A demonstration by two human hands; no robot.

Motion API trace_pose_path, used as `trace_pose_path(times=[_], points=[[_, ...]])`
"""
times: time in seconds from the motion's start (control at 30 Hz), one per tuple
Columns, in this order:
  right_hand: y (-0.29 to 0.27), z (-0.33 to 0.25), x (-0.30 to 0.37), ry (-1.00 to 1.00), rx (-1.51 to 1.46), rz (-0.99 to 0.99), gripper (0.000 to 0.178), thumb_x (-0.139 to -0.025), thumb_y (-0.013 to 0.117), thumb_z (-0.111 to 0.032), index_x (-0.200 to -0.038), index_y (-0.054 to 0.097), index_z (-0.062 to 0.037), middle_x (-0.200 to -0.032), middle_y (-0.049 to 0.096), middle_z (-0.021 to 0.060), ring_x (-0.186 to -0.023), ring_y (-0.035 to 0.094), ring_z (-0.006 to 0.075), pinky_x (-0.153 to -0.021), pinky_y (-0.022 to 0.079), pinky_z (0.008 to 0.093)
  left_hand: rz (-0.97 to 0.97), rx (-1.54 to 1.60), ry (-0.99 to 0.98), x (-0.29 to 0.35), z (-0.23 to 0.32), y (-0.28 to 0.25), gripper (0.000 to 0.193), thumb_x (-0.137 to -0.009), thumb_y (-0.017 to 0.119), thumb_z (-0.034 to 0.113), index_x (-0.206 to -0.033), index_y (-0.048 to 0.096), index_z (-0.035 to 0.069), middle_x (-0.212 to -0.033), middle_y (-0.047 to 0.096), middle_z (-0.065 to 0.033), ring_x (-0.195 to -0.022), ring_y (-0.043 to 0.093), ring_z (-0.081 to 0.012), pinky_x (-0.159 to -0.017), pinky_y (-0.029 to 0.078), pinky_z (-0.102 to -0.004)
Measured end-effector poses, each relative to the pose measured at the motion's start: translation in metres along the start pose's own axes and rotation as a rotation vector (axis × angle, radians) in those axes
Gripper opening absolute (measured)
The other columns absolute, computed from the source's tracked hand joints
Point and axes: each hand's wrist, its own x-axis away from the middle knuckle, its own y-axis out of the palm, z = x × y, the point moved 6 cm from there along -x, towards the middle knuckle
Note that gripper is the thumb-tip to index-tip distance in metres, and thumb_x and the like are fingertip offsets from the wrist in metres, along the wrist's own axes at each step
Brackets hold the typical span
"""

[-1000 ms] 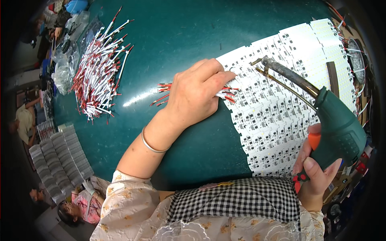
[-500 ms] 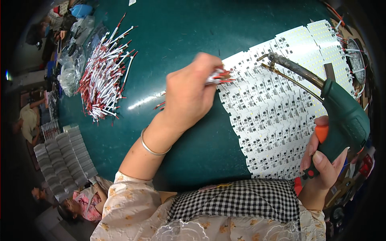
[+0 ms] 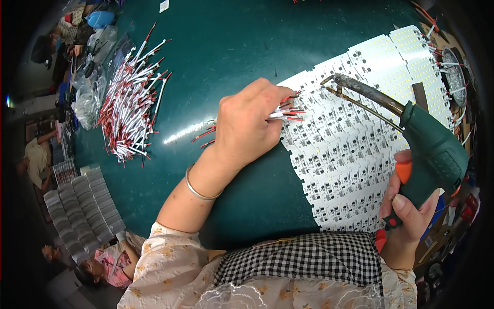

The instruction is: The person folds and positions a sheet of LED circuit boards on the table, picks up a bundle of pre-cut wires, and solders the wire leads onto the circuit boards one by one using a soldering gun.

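The bundled wires point(image 3: 284, 114) have dipped a little; the left fingers point(image 3: 276, 97) pinch them closed, white boards point(image 3: 350, 139) just beyond, rightward. The right fingers point(image 3: 405, 207) wrap the soldering gun point(image 3: 437, 149). Wire-sorting seems in hand, calling for one strand singled out.

Cream floral sleeves point(image 3: 172, 257), black-and-white checked apron point(image 3: 298, 260), 1 silver bangle point(image 3: 193, 192)

White tag point(image 3: 164, 6): 11 o'clock
Clear plastic bags point(image 3: 86, 103): 10 o'clock
Grey stacks point(image 3: 82, 198): 8 o'clock, rowed
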Motion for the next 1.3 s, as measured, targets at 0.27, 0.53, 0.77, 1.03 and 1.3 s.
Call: trace_pose_path(times=[0.27,0.53,0.77,1.03,1.3], points=[[0.007,0.001,-0.009,-0.074,0.088,0.068,0.066,-0.074,0.075,-0.027,-0.118,0.043,0.0122,-0.063,0.051,0.0081,-0.043,0.05,0.0112,-0.039,0.044,0.0228,-0.065,-0.14,0.11,-0.001,0.001,0.008,0.046,-0.053,0.06,-0.013,-0.092,0.071,0.008,-0.067,0.059,-0.0048,-0.054,0.057,-0.0184,-0.045,0.042,-0.029],[0.01,0.0,-0.01,-0.098,0.126,0.075,0.066,-0.073,0.075,-0.025,-0.117,0.044,0.0146,-0.07,0.054,0.0119,-0.043,0.05,0.0114,-0.039,0.044,0.0233,-0.038,-0.215,0.211,0.003,0.001,0.011,0.046,-0.053,0.061,-0.01,-0.094,0.071,0.008,-0.067,0.058,-0.0039,-0.052,0.056,-0.0178,-0.043,0.042,-0.0297],[0.018,0.009,-0.011,-0.078,0.121,0.105,0.058,-0.074,0.071,-0.014,-0.118,0.045,0.0141,-0.087,0.056,0.0153,-0.051,0.053,0.0122,-0.041,0.045,0.023,-0.055,-0.226,0.193,0.005,0.0,0.016,0.046,-0.054,0.061,-0.01,-0.095,0.069,0.007,-0.068,0.056,-0.004,-0.053,0.055,-0.0195,-0.044,0.043,-0.0315],[0.018,0.024,-0.008,-0.052,0.128,-0.184,0.053,-0.08,0.062,0.008,-0.13,0.042,0.0082,-0.104,0.057,0.018,-0.076,0.056,0.0162,-0.057,0.049,0.0253,-0.048,-0.225,0.196,0.007,-0.001,0.009,0.049,-0.052,0.061,-0.01,-0.098,0.067,0.007,-0.07,0.055,-0.0052,-0.053,0.055,-0.0205,-0.044,0.043,-0.0323],[0.032,0.025,-0.006,-0.09,0.166,0.003,0.051,-0.077,0.068,-0.011,-0.117,0.045,0.0101,-0.079,0.053,0.0121,-0.05,0.054,0.0142,-0.042,0.046,0.0246,-0.033,-0.223,0.182,0.015,-0.007,0.002,0.047,-0.054,0.062,-0.01,-0.097,0.067,0.006,-0.07,0.054,-0.0052,-0.052,0.054,-0.0214,-0.044,0.043,-0.0332]])
